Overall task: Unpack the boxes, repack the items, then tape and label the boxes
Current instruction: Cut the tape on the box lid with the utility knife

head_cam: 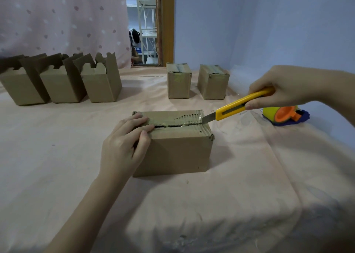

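A brown cardboard box (176, 151) stands in the middle of the table, its top flaps taped, with a dark slit along the centre seam. My left hand (124, 143) grips the box's left top corner, fingers over the flaps. My right hand (284, 89) holds a yellow utility knife (238, 105). The knife's blade tip touches the right end of the taped seam.
Three open-topped boxes (63, 80) stand in a row at the back left. Two sealed boxes (178, 80) (213, 82) stand at the back centre. A yellow, orange and blue tape dispenser (284, 115) lies at the right near the blue wall. A pink cloth (230, 195) covers the table.
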{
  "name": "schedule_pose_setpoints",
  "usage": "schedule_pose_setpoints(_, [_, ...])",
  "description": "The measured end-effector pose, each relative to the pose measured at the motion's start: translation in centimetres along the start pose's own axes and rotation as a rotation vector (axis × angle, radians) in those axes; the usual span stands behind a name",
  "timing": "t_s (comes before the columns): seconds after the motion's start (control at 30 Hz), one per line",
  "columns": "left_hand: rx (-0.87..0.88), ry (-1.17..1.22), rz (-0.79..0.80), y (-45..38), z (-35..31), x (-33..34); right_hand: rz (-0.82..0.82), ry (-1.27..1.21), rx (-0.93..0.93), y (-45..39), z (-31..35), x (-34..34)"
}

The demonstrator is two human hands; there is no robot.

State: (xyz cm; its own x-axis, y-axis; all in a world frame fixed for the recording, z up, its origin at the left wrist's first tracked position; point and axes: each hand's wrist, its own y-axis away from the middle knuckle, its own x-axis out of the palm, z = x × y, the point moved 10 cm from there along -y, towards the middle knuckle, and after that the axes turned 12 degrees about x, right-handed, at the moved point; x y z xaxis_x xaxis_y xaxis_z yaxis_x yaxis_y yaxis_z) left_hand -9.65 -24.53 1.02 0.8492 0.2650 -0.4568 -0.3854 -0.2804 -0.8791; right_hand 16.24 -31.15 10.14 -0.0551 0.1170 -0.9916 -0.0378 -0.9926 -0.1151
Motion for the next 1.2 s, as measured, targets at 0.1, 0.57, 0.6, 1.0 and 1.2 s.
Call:
schedule_pose_setpoints(0.1, [-0.013,0.008,0.023,-0.1,0.1,0.1,-0.043,-0.094,0.064,1.1,-1.7,0.3])
schedule_pose_setpoints(0.57, [0.085,-0.023,0.526,-6.4,-2.3,4.7,-0.142,-0.675,0.450,5.1,-3.6,7.3])
schedule_pose_setpoints(0.6, [0.102,-0.020,0.569,-7.0,-2.4,5.6,-0.135,-0.707,0.467,5.2,-3.3,7.8])
schedule_pose_setpoints(1.0, [0.262,-0.123,0.900,-7.2,-1.3,9.2,-0.142,-0.756,0.542,5.5,-3.5,7.7])
schedule_pose_setpoints(1.2, [0.479,-0.262,0.785,-6.6,-2.9,8.6,-0.091,-0.744,0.570,5.1,-4.6,8.0])
